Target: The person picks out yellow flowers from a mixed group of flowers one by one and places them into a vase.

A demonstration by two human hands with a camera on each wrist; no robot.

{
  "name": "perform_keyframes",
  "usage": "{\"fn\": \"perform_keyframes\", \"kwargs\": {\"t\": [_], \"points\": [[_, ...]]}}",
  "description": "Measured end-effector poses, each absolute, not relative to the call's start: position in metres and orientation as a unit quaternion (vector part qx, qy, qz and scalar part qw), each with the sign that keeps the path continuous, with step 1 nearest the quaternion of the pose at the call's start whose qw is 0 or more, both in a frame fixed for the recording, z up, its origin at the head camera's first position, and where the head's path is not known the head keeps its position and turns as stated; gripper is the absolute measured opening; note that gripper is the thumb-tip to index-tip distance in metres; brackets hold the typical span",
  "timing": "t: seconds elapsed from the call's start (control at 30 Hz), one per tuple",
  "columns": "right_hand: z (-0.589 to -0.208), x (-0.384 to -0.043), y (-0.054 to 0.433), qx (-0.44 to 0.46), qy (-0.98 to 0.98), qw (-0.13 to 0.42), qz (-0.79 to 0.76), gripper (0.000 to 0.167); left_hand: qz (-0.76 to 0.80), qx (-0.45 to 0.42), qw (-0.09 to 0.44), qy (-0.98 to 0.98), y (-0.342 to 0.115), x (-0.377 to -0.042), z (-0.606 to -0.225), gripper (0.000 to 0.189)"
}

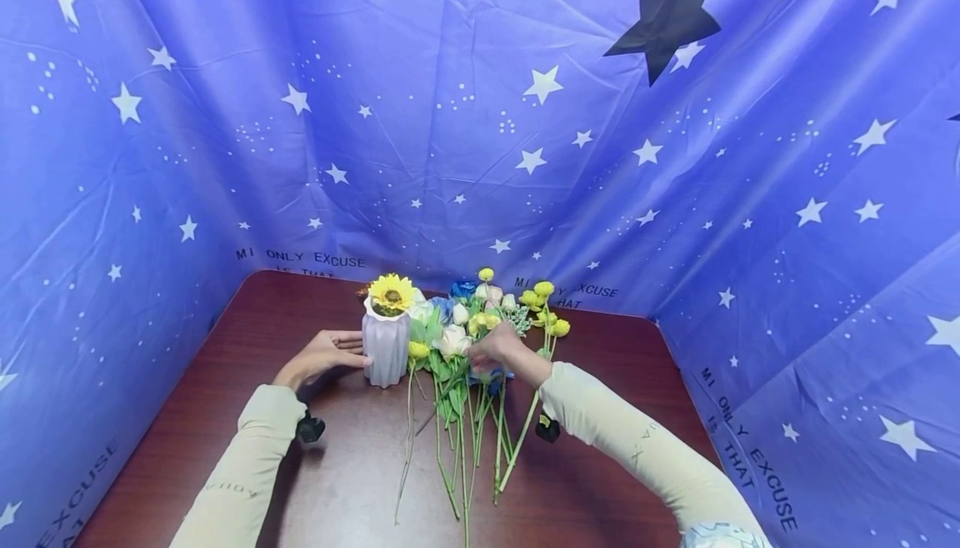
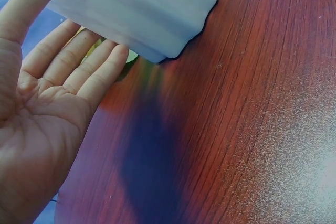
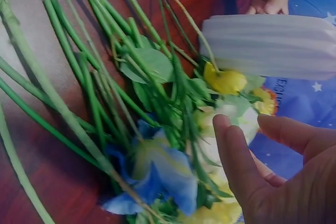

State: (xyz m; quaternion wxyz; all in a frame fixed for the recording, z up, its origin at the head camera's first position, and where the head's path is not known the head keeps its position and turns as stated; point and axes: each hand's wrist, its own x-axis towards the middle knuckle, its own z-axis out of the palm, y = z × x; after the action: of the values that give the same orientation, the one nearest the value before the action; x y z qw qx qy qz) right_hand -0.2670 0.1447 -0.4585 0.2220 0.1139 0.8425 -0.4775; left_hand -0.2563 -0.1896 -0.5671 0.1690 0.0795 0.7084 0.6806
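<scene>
A pale lilac fluted vase (image 1: 386,349) stands upright on the table with a yellow sunflower (image 1: 391,291) in its mouth. At its left side is my left hand (image 1: 330,356), the thumb in front and the fingers fairly straight along the far side; in the left wrist view their tips lie right at the vase wall. My right hand (image 1: 498,348) is over the heap of flowers right of the vase. The right wrist view shows its fingers (image 3: 239,150) extended and apart, with no stem between them, near a white bloom (image 3: 210,145) and a blue flower (image 3: 165,174).
Long green stems (image 1: 465,456) spread toward the table's near edge. Several yellow button blooms (image 1: 543,289) lie at the heap's right, a pale rose (image 1: 453,340) at its middle. The dark red table (image 1: 607,465) meets starry blue cloth (image 1: 450,114) at the back and sides.
</scene>
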Motion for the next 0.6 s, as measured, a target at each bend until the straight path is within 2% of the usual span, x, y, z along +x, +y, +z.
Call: {"fn": "perform_keyframes", "kwargs": {"t": [0.07, 0.13, 0.17, 0.23, 0.3, 0.6], "points": [[-0.464, -0.267, 0.146, 0.119, 0.833, 0.236, -0.486, 0.061, 0.681, 0.076, 0.170, 0.708, -0.189, -0.256, -0.567, 0.077], [-0.470, -0.267, 0.146, 0.123, 0.822, 0.248, -0.498, 0.062, 0.683, 0.072, 0.170, 0.707, -0.189, -0.256, -0.567, 0.077], [-0.472, -0.268, 0.147, 0.126, 0.816, 0.253, -0.504, 0.061, 0.684, 0.070, 0.170, 0.706, -0.189, -0.256, -0.567, 0.076], [-0.477, -0.267, 0.146, 0.131, 0.808, 0.260, -0.513, 0.040, 0.685, 0.073, 0.170, 0.705, -0.188, -0.255, -0.566, 0.076], [-0.480, -0.267, 0.146, 0.137, 0.800, 0.263, -0.522, 0.034, 0.686, 0.074, 0.168, 0.704, -0.188, -0.255, -0.566, 0.076], [-0.491, -0.263, 0.147, 0.141, 0.800, 0.272, -0.516, 0.024, 0.690, 0.076, 0.168, 0.700, -0.189, -0.254, -0.566, 0.075]]}}
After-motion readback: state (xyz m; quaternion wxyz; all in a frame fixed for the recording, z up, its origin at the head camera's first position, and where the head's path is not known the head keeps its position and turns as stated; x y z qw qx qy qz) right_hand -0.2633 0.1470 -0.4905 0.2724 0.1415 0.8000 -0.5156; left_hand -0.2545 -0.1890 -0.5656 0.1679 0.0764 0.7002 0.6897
